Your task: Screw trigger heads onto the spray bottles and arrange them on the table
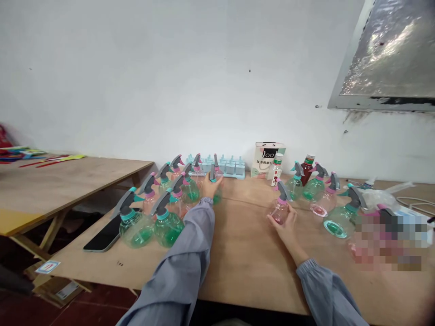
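My left hand (pixel 211 186) is wrapped round a green spray bottle (pixel 215 181) standing upright at the right end of a cluster of green and pink spray bottles (pixel 159 213). My right hand (pixel 286 222) grips a pink spray bottle (pixel 280 203) with a grey trigger head, upright on the wooden table (pixel 244 253). Both arms wear grey-blue sleeves.
More spray bottles (pixel 317 188), some lying tilted, crowd the right side. A black phone (pixel 104 235) lies at the left edge. Blue ice-lolly moulds (pixel 228 166), a small carton (pixel 268 159) and two small bottles stand by the wall. A second table (pixel 50 181) lies left.
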The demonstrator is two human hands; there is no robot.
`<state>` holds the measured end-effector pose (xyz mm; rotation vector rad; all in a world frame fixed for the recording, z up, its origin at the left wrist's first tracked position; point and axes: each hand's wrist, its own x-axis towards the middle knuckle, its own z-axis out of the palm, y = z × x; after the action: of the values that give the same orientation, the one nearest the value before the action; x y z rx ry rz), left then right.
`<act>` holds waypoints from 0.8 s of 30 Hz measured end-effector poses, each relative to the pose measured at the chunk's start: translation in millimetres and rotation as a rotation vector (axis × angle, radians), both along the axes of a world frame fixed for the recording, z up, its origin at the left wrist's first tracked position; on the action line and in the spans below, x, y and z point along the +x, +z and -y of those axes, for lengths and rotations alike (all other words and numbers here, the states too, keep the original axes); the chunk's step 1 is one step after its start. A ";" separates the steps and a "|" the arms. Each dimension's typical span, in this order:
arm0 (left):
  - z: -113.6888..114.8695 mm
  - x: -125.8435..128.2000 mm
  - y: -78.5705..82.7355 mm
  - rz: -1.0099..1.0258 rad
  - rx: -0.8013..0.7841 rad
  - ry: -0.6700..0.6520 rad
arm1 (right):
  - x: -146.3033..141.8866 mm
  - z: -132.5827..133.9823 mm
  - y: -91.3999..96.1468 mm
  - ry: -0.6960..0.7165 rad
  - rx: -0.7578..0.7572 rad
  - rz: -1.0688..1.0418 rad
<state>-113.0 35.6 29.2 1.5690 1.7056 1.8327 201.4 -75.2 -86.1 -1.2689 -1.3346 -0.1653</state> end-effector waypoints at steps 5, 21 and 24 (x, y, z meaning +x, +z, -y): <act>-17.2 4.2 2.6 0.023 0.018 0.011 | -14.9 5.8 -6.6 0.194 -0.096 -0.118; 150.1 97.5 -17.9 -0.093 0.218 -0.631 | -65.4 52.4 -9.0 0.453 -0.118 0.057; 154.8 100.1 -31.4 0.055 0.074 -0.608 | -73.6 64.1 -6.6 0.542 -0.132 0.168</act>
<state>-12.9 -119.2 -2.2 1.7855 0.9828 1.6059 127.8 -139.4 -92.7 -0.9723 -1.8105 0.2039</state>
